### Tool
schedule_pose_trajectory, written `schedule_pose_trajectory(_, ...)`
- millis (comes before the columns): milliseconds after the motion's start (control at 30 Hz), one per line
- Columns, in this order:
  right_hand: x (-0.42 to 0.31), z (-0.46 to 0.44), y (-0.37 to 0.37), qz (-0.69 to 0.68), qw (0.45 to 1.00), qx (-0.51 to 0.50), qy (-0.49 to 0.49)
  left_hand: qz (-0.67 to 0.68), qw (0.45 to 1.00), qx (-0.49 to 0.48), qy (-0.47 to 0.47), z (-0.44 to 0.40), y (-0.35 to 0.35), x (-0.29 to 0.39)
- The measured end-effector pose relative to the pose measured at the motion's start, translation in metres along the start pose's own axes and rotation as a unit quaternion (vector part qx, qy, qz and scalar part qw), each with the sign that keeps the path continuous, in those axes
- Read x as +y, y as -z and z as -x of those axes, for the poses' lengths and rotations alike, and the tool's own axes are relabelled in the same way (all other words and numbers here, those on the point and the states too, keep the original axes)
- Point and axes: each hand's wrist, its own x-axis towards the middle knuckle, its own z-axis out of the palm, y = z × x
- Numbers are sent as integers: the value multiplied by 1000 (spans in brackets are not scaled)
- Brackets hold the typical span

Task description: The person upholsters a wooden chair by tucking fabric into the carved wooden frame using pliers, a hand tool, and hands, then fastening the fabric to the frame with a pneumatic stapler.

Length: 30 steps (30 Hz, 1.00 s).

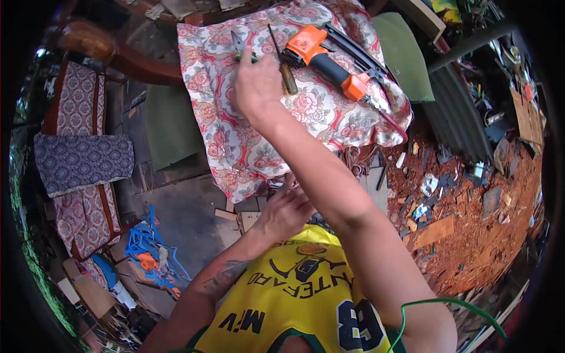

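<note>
My right hand (259,88) reaches over a floral cloth (223,147), its fingers closed around the green-and-black handles of pliers (238,42). The pliers' jaws point away from me. Just right of this hand lies a screwdriver (288,79) with a yellowish handle and a dark shaft. Beside it, an orange and black nail gun (329,62) rests on the cloth with a hose at its end. My left hand (288,212) is low at the cloth's near edge, in front of my yellow jersey. Its fingers are curled, and what they hold, if anything, is hidden.
Green panels (403,56) flank the cloth-covered surface. On the left are a patterned upholstered piece (85,162) and tangled blue straps (144,241). Reddish ground (471,247) with scraps spreads at right. A green coiled hose (459,303) passes by my right arm.
</note>
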Motion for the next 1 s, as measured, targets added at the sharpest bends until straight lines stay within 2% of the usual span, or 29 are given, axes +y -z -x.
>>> schedule_pose_trajectory(33,0,-14,-29,28,997,53,-47,11,1000,30,0,0,19,-7)
schedule_pose_trajectory(100,10,-6,-41,32,996,51,-62,20,996,84,29,-7,58,-14)
schedule_pose_trajectory(167,13,-2,-39,74,994,84,-6,31,988,142,53,-11,85,-40)
schedule_pose_trajectory(300,49,63,5,-93,966,201,133,-31,968,230,94,-46,115,-105)
schedule_pose_trajectory(333,66,86,14,-112,969,189,111,-20,962,241,125,-59,118,-119)
schedule_pose_trajectory(400,101,139,29,-125,975,182,33,-1,952,265,154,-85,118,-138)
schedule_pose_trajectory(467,137,191,30,-141,963,189,-126,21,953,250,168,-106,117,-146)
schedule_pose_trajectory(500,151,217,22,-226,919,188,-263,-10,980,185,69,-107,116,-153)
schedule_pose_trajectory(533,158,233,25,-264,883,165,-350,-38,989,133,-44,-112,110,-159)
schedule_pose_trajectory(567,164,243,23,-297,851,160,-401,-32,990,130,-53,-121,103,-162)
schedule_pose_trajectory(600,164,257,20,-333,814,150,-452,-38,992,45,-113,-123,98,-160)
schedule_pose_trajectory(633,158,267,16,-338,807,148,-461,-45,984,-44,-169,-118,95,-156)
schedule_pose_trajectory(667,153,266,10,-377,792,145,-458,-50,983,-54,-171,-114,90,-155)
schedule_pose_trajectory(700,155,266,3,-415,777,144,-451,-72,975,-113,-177,-112,85,-156)
schedule_pose_trajectory(733,157,268,-13,-326,855,172,-366,-93,964,-174,-179,-109,79,-158)
schedule_pose_trajectory(800,157,272,-27,-189,935,217,-208,-110,954,-219,-173,-105,71,-163)
schedule_pose_trajectory(867,151,270,-30,-97,960,250,-78,-171,943,-212,-194,-114,65,-160)
schedule_pose_trajectory(900,148,271,-37,-98,968,228,-34,-203,925,-248,-203,-114,66,-165)
schedule_pose_trajectory(1000,139,260,-61,-86,971,197,108,-262,900,-269,-222,-114,62,-160)
